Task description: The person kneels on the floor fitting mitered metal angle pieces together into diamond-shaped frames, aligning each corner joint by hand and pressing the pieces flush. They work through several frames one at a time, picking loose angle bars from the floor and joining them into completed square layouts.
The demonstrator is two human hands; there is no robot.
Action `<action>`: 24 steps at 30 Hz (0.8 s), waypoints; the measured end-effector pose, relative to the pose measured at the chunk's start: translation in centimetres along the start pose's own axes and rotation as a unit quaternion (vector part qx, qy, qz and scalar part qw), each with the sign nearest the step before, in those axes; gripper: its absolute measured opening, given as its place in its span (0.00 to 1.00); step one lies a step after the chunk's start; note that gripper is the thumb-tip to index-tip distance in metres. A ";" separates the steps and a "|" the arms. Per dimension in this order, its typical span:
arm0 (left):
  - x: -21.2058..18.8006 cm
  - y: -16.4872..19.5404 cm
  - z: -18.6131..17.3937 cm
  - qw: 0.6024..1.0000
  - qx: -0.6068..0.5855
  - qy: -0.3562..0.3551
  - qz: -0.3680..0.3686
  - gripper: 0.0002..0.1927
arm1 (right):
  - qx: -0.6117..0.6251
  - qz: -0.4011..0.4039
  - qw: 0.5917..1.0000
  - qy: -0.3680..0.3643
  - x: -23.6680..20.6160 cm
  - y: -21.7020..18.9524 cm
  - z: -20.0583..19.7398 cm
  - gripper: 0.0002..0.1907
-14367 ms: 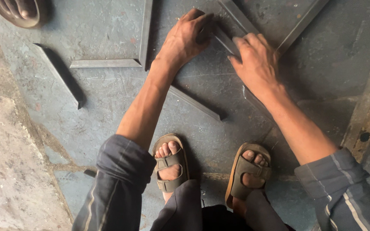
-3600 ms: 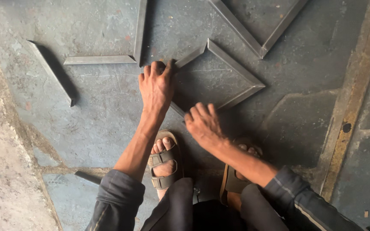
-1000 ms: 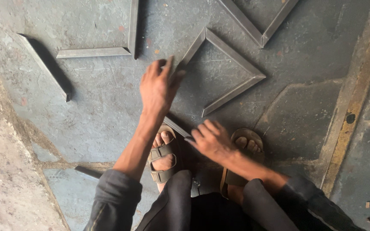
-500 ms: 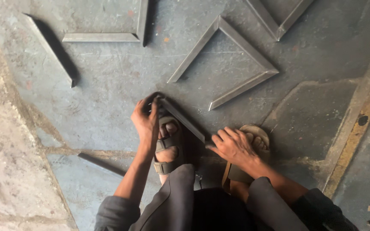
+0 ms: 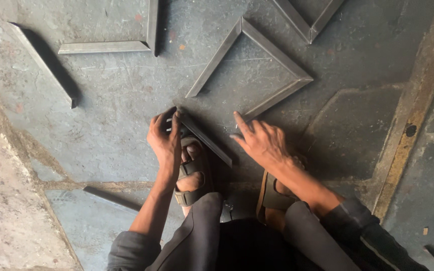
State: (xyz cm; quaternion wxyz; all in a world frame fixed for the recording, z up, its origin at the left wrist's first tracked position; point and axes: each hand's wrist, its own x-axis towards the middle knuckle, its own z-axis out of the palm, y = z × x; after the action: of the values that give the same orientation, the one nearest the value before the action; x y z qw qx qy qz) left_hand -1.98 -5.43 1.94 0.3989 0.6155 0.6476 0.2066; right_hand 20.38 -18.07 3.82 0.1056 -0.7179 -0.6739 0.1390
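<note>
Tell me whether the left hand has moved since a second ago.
Yes. The left hand pulled back from the three-sided metal frame toward the sandalled foot, now gripping a short metal bar.

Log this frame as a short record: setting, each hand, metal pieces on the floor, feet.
Setting: grey stone floor, seen from above
Left hand: grips the upper end of a short metal bar
Right hand: open, fingers spread, beside the bar's lower end; contact unclear
Three-sided frame: lies flat just beyond the hands
L-shaped piece: upper left
Loose bar: far left
Feet: sandals, under the held bar
</note>
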 end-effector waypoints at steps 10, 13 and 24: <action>0.2 -0.3 0.2 1.000 -0.006 -0.003 -0.017 0.14 | 0.030 0.004 1.000 0.002 -0.3 0.8 1.5 0.26; 0.3 -0.4 0.2 1.000 -0.008 -0.003 -0.012 0.14 | 0.028 0.011 0.999 -0.012 -0.3 0.8 1.5 0.26; -0.1 -0.2 0.0 1.000 -0.020 -0.009 -0.009 0.14 | 0.058 0.008 0.998 0.003 -0.7 1.0 1.9 0.29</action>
State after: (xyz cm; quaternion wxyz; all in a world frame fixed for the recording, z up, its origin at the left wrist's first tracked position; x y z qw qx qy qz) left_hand -2.10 -5.56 1.79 0.4188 0.6031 0.6455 0.2104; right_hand 20.67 -18.95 1.74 0.1479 -0.7161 -0.6589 0.1765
